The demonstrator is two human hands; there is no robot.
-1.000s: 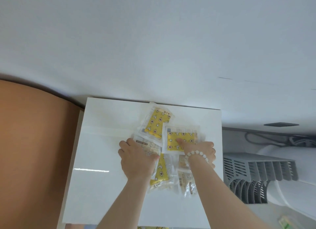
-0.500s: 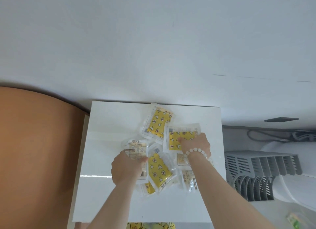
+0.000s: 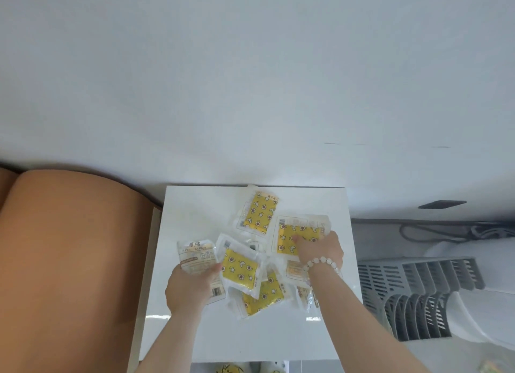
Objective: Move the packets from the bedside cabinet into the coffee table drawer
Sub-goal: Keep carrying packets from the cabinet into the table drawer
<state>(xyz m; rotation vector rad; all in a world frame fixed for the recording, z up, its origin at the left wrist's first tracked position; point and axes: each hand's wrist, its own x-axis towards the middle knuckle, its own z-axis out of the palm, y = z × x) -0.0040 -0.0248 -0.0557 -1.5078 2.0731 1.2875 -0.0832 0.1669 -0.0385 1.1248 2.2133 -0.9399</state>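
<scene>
Several packets (image 3: 240,267) lie in a loose, overlapping heap on the white cabinet (image 3: 195,333), most with yellow star-printed faces. The left hand (image 3: 189,289) grips a white packet (image 3: 195,252) at the heap's left edge, thumb curled over its top, the fingers hidden beneath. The right hand (image 3: 320,250), a pale bead bracelet (image 3: 323,261) on its wrist, pinches a yellow packet (image 3: 291,232) at the right side, thumb on its face and fingers curled round its edge. A tan cushion (image 3: 69,261) sits left of the cabinet, a grey slatted rack (image 3: 412,283) to the right.
</scene>
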